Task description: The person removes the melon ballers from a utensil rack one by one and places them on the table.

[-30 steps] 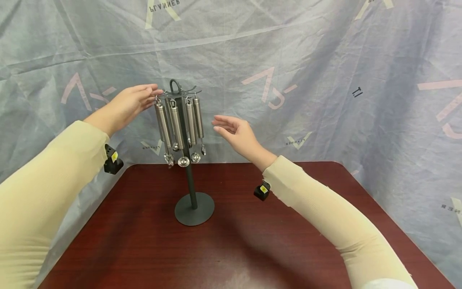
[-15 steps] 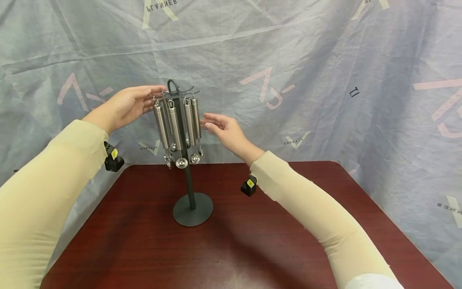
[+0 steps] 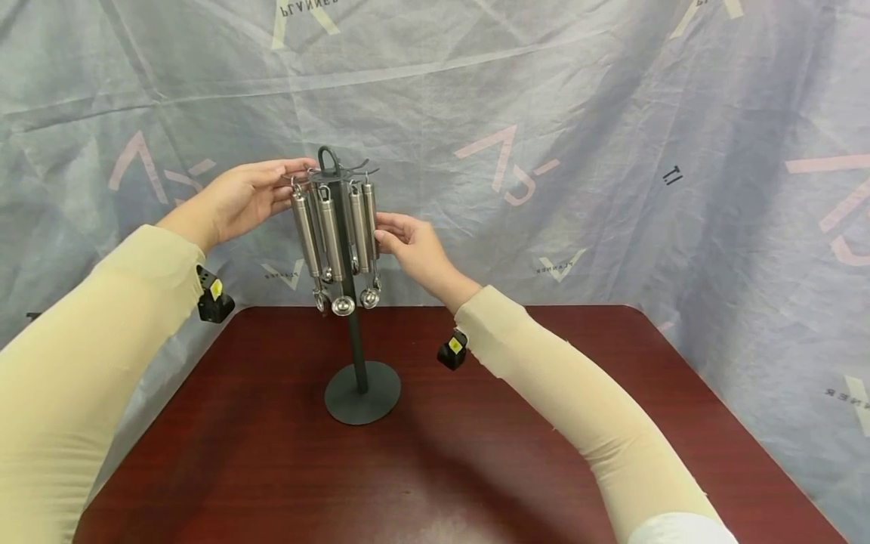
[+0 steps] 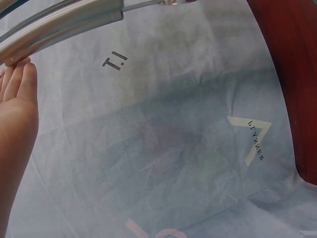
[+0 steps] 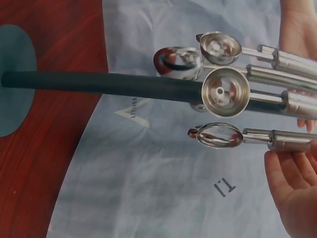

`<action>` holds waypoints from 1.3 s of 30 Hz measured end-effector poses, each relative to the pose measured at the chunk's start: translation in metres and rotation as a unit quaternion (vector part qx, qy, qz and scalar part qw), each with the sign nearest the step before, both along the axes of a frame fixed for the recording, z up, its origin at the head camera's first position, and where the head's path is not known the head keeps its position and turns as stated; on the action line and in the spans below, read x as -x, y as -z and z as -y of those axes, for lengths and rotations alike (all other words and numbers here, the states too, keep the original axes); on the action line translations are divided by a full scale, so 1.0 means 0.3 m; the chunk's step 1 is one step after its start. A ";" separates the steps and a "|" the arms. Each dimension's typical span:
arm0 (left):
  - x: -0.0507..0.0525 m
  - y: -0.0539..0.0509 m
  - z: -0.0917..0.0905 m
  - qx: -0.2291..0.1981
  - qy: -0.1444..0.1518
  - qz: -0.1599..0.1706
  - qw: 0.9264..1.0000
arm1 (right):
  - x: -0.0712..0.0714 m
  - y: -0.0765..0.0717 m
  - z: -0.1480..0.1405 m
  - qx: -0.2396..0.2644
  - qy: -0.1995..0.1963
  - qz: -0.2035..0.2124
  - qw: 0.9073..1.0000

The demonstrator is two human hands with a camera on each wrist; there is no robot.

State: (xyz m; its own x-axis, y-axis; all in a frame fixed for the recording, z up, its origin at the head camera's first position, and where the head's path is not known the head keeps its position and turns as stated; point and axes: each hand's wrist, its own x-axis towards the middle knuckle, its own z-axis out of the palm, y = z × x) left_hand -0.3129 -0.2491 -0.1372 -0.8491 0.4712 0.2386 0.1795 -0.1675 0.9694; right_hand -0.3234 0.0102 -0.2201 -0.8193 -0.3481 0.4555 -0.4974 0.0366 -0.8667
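Several steel melon ballers [image 3: 331, 238] with round bowls hang by rings from the hooks of a dark metal stand [image 3: 357, 340]. My right hand [image 3: 420, 253] pinches the handle of the right-hand melon baller [image 5: 285, 141], thumb in front and fingers behind. That melon baller still hangs upright on its hook. My left hand [image 3: 241, 198] is beside the stand's top left, fingers nearly straight behind the hooks. In the left wrist view, the fingertips [image 4: 25, 74] appear to touch a steel handle [image 4: 64, 25]; the hooks partly hide them in the head view.
The stand's round base [image 3: 362, 408] rests on a dark red wooden table [image 3: 510, 453]. A grey printed cloth [image 3: 578, 151] hangs behind and at the sides. A small black camera sits at each wrist, the right one [image 3: 452, 350] above the table.
My right hand has moved left to the stand, and its thumb and fingers have closed on a melon baller's handle. The left hand has shifted slightly right behind the hooks.
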 end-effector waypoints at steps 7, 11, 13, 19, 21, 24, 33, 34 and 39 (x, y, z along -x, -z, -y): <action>-0.009 0.005 -0.012 0.004 -0.008 0.004 1.000 | -0.004 -0.008 0.001 0.016 0.035 -0.001 0.999; -0.014 0.010 -0.013 -0.001 -0.011 0.005 1.000 | -0.002 -0.011 -0.007 0.006 0.050 -0.007 0.999; -0.015 0.013 -0.013 -0.005 -0.011 0.004 1.000 | -0.002 -0.013 -0.012 0.002 0.057 -0.011 0.998; -0.019 0.017 -0.015 -0.011 -0.026 0.008 1.000 | 0.003 -0.024 -0.027 0.011 0.069 -0.009 0.997; -0.021 0.017 -0.014 -0.012 -0.034 0.012 0.999 | 0.004 -0.028 -0.033 0.013 0.072 -0.007 0.997; -0.022 0.018 -0.010 -0.021 -0.040 0.020 0.999 | 0.001 -0.035 -0.042 0.012 0.078 -0.005 0.997; -0.025 0.027 0.005 -0.055 -0.036 0.014 0.998 | -0.007 -0.035 -0.051 0.002 0.091 -0.016 0.996; -0.025 0.029 0.007 -0.058 -0.034 0.012 0.998 | -0.009 -0.035 -0.051 -0.001 0.093 -0.016 0.996; -0.020 0.035 0.010 -0.072 -0.022 0.010 0.997 | -0.006 -0.029 -0.058 0.006 0.099 -0.017 0.995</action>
State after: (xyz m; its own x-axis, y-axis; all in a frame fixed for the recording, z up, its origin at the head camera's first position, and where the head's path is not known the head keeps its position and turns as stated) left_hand -0.3070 -0.2520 -0.1475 -0.8738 0.3952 0.2833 0.1705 -0.2968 0.9396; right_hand -0.3216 0.0275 -0.2114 -0.8554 -0.1761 0.4871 -0.5103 0.1261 -0.8507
